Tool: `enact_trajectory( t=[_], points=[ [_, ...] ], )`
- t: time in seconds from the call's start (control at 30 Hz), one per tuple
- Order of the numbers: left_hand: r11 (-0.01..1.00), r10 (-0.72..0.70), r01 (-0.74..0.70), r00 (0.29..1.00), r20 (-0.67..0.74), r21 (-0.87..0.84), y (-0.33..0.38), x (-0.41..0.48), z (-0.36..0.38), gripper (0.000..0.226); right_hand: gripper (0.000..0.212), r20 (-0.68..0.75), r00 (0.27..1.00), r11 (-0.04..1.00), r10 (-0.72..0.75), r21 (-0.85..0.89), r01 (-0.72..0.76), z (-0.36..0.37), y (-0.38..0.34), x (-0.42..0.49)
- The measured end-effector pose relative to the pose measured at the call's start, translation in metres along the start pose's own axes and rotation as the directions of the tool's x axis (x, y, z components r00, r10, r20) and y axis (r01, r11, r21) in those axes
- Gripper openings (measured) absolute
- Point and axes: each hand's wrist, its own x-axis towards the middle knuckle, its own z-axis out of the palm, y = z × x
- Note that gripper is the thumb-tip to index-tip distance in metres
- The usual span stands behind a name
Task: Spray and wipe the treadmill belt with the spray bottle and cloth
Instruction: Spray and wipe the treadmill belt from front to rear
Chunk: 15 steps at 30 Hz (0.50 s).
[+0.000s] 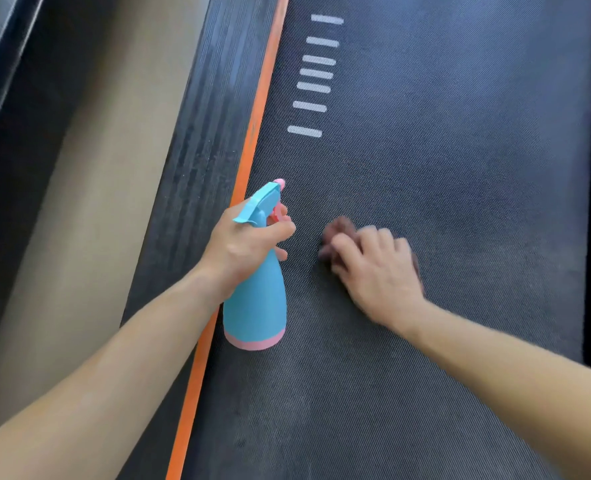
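Dark, finely textured treadmill belt fills most of the frame, running from the bottom edge up to the top right. An orange strip borders it on the left, slanting from the lower middle to the top centre, with a black ribbed side rail beyond it and a beige floor further to the left. A column of short white bars is printed on the belt in the upper middle.

At centre left, the left hand is wrapped around the neck of a blue spray bottle with a pink base. Its fingers are closed around the neck just under the blue spray head, and the fingertips reach the pink trigger. The bottle stands upright near the belt's left edge, just beside the orange strip; whether its base touches the belt cannot be told. The pink nozzle points toward the top of the frame.

Just right of the bottle, at frame centre, the right hand lies palm down on the belt, blurred. Its fingers are curled over a dark reddish-brown cloth, which peeks out beyond the fingertips on the upper-left side of the hand and presses against the belt. Most of the cloth is hidden under the hand.
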Motion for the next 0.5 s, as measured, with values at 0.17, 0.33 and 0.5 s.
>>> enact_trajectory(
  t=[0.17, 0.33, 0.5],
  points=[
    [1.0, -0.027, 0.026, 1.0, -0.013, -0.013, 0.001, -0.004, -0.008, 0.052, 0.04, 0.03, 0.974, 0.974, -0.224, 0.048, 0.223, 0.003, -0.006, 0.002],
    [0.998, -0.055, 0.054, 0.997, -0.044, -0.017, -0.004, -0.011, -0.019, 0.053, 0.042, -0.015, 0.991, 0.991, 0.131, 0.038, -0.13, 0.007, 0.013, 0.125],
    [0.998, -0.064, 0.063, 0.995, -0.075, -0.014, -0.001, -0.018, -0.037, 0.053, 0.036, -0.035, 0.995, 0.995, -0.094, 0.021, 0.095, 0.009, -0.043, 0.049]
  ],
)
